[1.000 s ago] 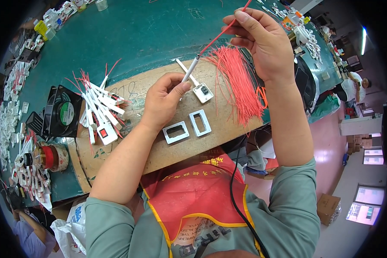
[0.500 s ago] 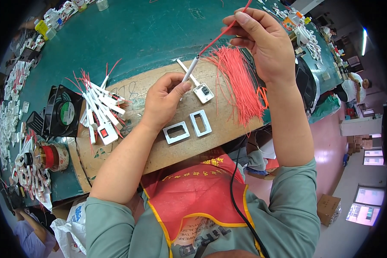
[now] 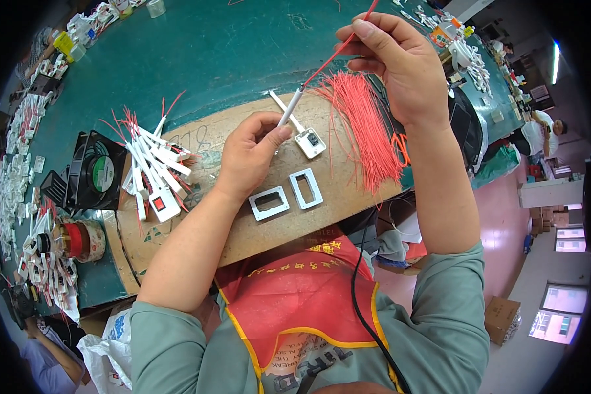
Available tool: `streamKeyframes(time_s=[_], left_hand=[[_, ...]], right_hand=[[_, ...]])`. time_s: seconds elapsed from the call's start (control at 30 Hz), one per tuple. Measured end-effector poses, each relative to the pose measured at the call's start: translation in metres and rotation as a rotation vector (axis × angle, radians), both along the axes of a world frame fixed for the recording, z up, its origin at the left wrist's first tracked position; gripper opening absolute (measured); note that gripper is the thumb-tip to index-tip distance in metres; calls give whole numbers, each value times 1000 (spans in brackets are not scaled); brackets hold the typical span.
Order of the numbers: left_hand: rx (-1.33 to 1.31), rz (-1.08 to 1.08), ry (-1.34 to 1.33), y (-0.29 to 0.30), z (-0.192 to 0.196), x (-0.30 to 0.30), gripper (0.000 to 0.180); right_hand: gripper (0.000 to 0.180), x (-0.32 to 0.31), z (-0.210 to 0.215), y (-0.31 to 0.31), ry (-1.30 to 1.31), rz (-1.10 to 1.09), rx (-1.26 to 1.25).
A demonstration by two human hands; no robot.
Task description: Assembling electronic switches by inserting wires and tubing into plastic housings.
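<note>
Under both hands lies a green table (image 3: 197, 52), and on it a brown board (image 3: 322, 217) that runs beneath the left hand's wrist. Just right of the left hand (image 3: 249, 154) and below the right hand (image 3: 400, 65) spreads a bundle of red wires (image 3: 364, 125). Left of the left hand sit a black fan (image 3: 95, 174) and a pile of white tubes with red wires (image 3: 154, 164). Just below the left hand lie two white rectangular frames (image 3: 287, 195); just right of its thumb, a small white switch (image 3: 310, 142). The left hand's fingers are curled, pinching a thin white tube (image 3: 290, 108). The right hand, raised above, pinches a single red wire (image 3: 331, 56) that runs down into the tube's top end.
</note>
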State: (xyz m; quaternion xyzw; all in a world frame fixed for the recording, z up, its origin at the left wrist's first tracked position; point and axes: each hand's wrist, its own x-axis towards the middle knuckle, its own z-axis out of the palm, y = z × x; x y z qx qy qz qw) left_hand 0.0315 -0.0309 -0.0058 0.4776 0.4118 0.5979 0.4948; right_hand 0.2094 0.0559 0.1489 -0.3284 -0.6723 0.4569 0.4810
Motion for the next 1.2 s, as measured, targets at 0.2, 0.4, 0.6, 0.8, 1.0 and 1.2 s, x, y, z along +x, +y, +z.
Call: streamKeyframes(time_s=[0.2, 0.4, 0.6, 0.8, 1.0, 1.2], left_hand=[[-6, 0, -1, 1, -1, 0, 18], [-21, -2, -4, 0, 1, 0, 18], [-8, -2, -9, 0, 1, 0, 18], [-13, 0, 0, 0, 1, 0, 18], [11, -1, -14, 0, -2, 0, 18], [1, -14, -9, 1, 0, 0, 18]], right_hand=[[20, 0, 4, -5, 2, 21, 36], [19, -1, 5, -5, -3, 16, 41], [21, 2, 2, -1, -16, -13, 41], [22, -2, 4, -1, -24, -15, 44], [14, -16, 16, -4, 1, -16, -125], [15, -18, 17, 5, -18, -51, -140]])
